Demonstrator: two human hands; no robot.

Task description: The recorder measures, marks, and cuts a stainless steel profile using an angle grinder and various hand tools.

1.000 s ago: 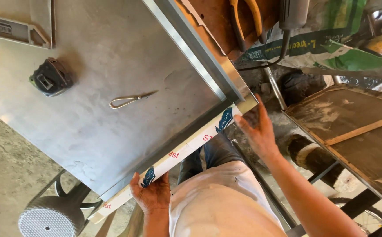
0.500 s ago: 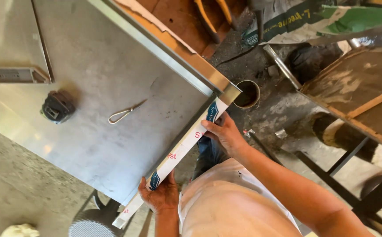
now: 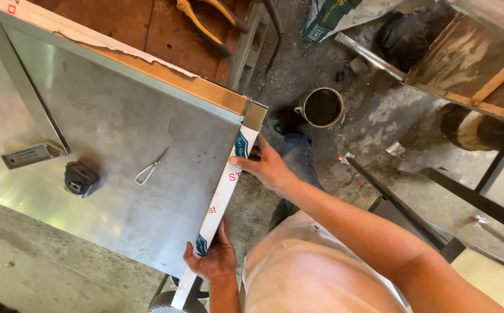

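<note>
Both hands hold the film-wrapped metal strip [image 3: 220,197] against the near edge of the steel sheet [image 3: 118,145] on the surface. The right hand [image 3: 269,168] pinches it near the corner; the left hand [image 3: 211,258] has its grip closed around the lower end. Risk, as judged: uneven pressure could let the strip slide off the edge, and the sheet's edge could cut fingers. Compared with half a second ago, the right hand sits lower on the strip; the tape measure [image 3: 81,178] and clip [image 3: 150,168] are unmoved.
</note>
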